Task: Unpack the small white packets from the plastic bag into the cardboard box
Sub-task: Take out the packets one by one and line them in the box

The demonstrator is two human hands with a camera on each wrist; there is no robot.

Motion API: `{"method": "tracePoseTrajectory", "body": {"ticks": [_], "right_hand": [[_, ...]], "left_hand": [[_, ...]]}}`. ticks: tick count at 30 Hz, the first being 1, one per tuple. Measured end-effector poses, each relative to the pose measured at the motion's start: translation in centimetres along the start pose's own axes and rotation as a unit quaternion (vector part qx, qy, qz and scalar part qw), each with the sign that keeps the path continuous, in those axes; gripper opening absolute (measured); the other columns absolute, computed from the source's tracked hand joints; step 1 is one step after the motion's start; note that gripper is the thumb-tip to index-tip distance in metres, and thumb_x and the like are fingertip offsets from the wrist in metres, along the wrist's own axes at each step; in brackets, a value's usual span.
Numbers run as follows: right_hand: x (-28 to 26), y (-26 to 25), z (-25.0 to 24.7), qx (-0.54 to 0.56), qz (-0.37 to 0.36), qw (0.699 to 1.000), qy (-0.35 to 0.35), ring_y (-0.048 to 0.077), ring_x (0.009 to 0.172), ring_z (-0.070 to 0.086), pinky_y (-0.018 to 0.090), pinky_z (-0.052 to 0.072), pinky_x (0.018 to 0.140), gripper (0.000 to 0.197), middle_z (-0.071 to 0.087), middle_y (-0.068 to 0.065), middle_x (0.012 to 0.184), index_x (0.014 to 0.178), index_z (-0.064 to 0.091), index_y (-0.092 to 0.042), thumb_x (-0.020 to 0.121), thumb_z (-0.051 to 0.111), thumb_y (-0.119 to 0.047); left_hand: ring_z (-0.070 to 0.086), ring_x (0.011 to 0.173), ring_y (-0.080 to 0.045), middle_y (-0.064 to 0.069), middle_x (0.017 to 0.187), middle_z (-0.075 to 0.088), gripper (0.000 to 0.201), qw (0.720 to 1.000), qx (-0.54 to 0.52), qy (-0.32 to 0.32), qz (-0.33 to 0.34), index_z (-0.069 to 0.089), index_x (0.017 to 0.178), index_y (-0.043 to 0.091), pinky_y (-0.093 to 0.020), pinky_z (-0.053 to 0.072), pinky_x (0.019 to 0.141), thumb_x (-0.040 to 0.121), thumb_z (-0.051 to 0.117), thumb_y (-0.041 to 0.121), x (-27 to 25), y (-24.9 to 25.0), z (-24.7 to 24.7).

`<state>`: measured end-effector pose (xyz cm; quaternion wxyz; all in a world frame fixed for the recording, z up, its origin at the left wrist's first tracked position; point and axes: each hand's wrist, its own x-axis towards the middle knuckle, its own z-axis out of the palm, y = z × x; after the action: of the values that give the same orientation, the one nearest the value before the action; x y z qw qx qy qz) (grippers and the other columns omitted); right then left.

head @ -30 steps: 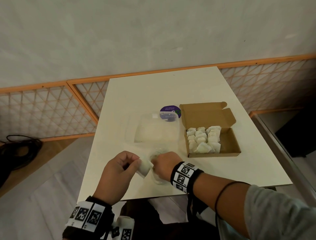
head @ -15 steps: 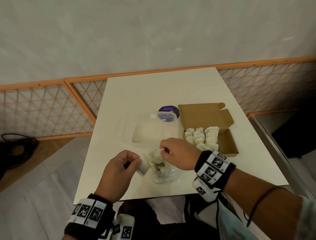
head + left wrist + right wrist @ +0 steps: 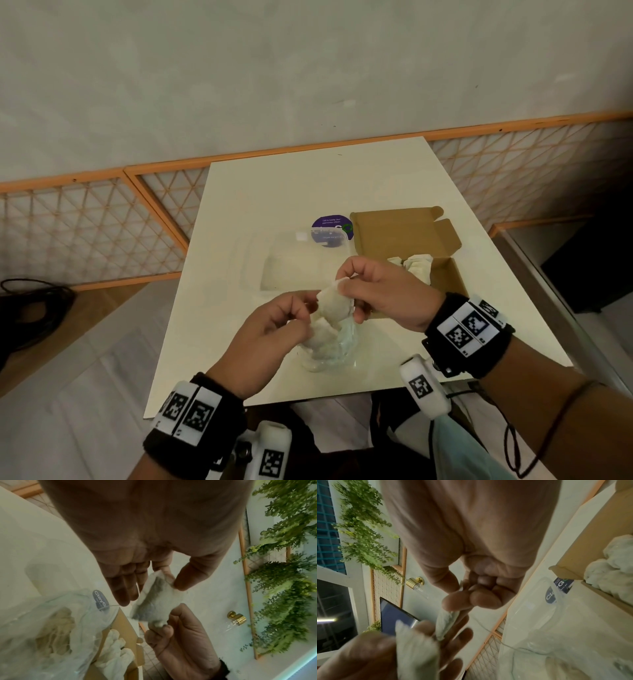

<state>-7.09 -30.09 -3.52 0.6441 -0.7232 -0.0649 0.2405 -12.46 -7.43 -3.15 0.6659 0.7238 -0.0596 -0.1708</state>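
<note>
The cream table (image 3: 308, 192) fills the middle of the head view; its far half is bare and gives free room, while its near edge lies just under the two wrists. On its right part stands the open cardboard box (image 3: 404, 233), close to the right table edge. The right hand (image 3: 387, 291) covers most of the box, so only a few white packets inside (image 3: 418, 265) can be seen near the back wall, and the front wall is hidden. Half a second ago the box rows were more visible, because this hand was lower and nearer to the bag.

The clear plastic bag (image 3: 332, 349) lies near the front edge, below the hands, with more packets inside; how many is hard to make out through the creased film. A clear plastic lid or tray (image 3: 294, 263) with a purple label (image 3: 330, 228) lies left of the box, faint against the table.

Both hands now meet above the bag. The right hand pinches one packet (image 3: 334, 303) between thumb and curled fingers. The left hand (image 3: 270, 339) pinches the other corner of that packet with thumb and forefinger, the other fingers loosely extended; before, it held a packet lower down, beside the bag.
</note>
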Motion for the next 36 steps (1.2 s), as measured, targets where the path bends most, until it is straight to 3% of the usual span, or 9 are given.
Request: {"method": "tracePoseTrajectory", "body": {"ticks": [6, 13, 15, 17, 19, 26, 29, 32, 36], "right_hand": [[-0.6, 0.4, 0.0, 0.018, -0.028, 0.999, -0.002, 0.019, 0.054, 0.06, 0.029, 0.045, 0.056, 0.002, 0.06, 0.021, 0.083, 0.101, 0.06, -0.011, 0.103, 0.06, -0.013], [-0.9, 0.6, -0.3, -0.007, -0.069, 0.998, -0.014, 0.021, 0.056, 0.052, 0.026, 0.047, 0.055, 0.018, 0.054, 0.025, 0.077, 0.121, 0.058, -0.015, 0.104, 0.059, -0.01], [-0.8, 0.8, -0.2, -0.003, -0.076, 0.997, -0.01, 0.023, 0.058, 0.055, 0.029, 0.049, 0.057, 0.025, 0.058, 0.033, 0.084, 0.126, 0.057, -0.019, 0.103, 0.061, -0.01], [-1.0, 0.9, -0.1, 0.013, -0.08, 0.997, -0.002, 0.021, 0.062, 0.06, 0.03, 0.052, 0.06, 0.03, 0.064, 0.02, 0.078, 0.131, 0.056, -0.018, 0.103, 0.06, -0.007], [-1.2, 0.9, 0.1, 0.026, -0.082, 0.996, -0.002, 0.022, 0.073, 0.066, 0.03, 0.056, 0.066, 0.033, 0.069, 0.013, 0.081, 0.133, 0.056, -0.017, 0.103, 0.059, -0.005], [-1.7, 0.7, 0.9, 0.058, -0.081, 0.995, -0.006, 0.029, 0.093, 0.069, 0.041, 0.061, 0.085, 0.027, 0.07, 0.034, 0.104, 0.129, 0.06, -0.013, 0.103, 0.061, -0.008], [-1.8, 0.7, 1.1, 0.074, -0.08, 0.994, -0.007, 0.035, 0.092, 0.071, 0.044, 0.061, 0.088, 0.027, 0.073, 0.029, 0.103, 0.128, 0.062, -0.014, 0.101, 0.064, -0.011], [-1.8, 0.6, 1.4, 0.087, -0.087, 0.992, -0.008, 0.02, 0.083, 0.071, 0.038, 0.061, 0.083, 0.034, 0.077, 0.018, 0.098, 0.13, 0.059, -0.012, 0.097, 0.069, -0.01], [-1.6, 1.0, 1.8, 0.086, -0.091, 0.992, 0.0, 0.021, 0.083, 0.069, 0.039, 0.061, 0.084, 0.044, 0.074, 0.008, 0.083, 0.134, 0.056, -0.015, 0.094, 0.073, -0.007]], "left_hand": [[0.065, 0.122, -0.019, 0.002, 0.132, 0.07, 0.02, 1.0, -0.001, 0.008, 0.027, 0.06, 0.074, 0.01, -0.04, 0.048, 0.099, 0.072, 0.067, 0.029, 1.0, 0.3, 0.8], [0.07, 0.111, -0.016, 0.001, 0.127, 0.073, 0.021, 0.999, -0.02, -0.004, 0.033, 0.052, 0.078, -0.008, -0.025, 0.051, 0.087, 0.081, 0.064, 0.008, 1.0, 0.3, 1.5], [0.066, 0.121, -0.02, -0.003, 0.125, 0.073, 0.021, 0.999, -0.017, 0.015, 0.038, 0.06, 0.079, -0.002, -0.035, 0.051, 0.096, 0.08, 0.07, 0.017, 1.2, 0.0, 1.4], [0.065, 0.122, -0.023, -0.004, 0.122, 0.073, 0.015, 0.998, -0.002, 0.042, 0.046, 0.066, 0.079, 0.006, -0.043, 0.05, 0.101, 0.081, 0.072, 0.019, 1.4, -0.1, 1.5], [0.069, 0.112, -0.021, -0.001, 0.117, 0.074, 0.007, 0.995, 0.023, 0.077, 0.057, 0.07, 0.08, 0.01, -0.04, 0.052, 0.095, 0.086, 0.072, 0.011, 1.5, -0.2, 1.5], [0.067, 0.083, -0.026, -0.001, 0.088, 0.075, 0.013, 0.978, 0.103, 0.159, 0.089, 0.074, 0.086, 0.014, -0.022, 0.054, 0.073, 0.091, 0.072, 0.003, 1.8, 0.2, 1.7], [0.066, 0.079, -0.023, -0.003, 0.085, 0.074, 0.012, 0.974, 0.11, 0.17, 0.101, 0.073, 0.086, 0.013, -0.02, 0.054, 0.07, 0.091, 0.072, 0.003, 1.8, 0.4, 1.8], [0.067, 0.078, -0.016, -0.001, 0.085, 0.073, 0.011, 0.973, 0.105, 0.175, 0.104, 0.073, 0.086, 0.014, -0.021, 0.054, 0.071, 0.092, 0.072, 0.005, 2.0, 0.5, 2.0], [0.067, 0.076, -0.008, 0.003, 0.086, 0.075, 0.013, 0.974, 0.095, 0.18, 0.103, 0.072, 0.086, 0.015, -0.016, 0.053, 0.07, 0.093, 0.071, 0.004, 2.3, 0.7, 2.2]]}}
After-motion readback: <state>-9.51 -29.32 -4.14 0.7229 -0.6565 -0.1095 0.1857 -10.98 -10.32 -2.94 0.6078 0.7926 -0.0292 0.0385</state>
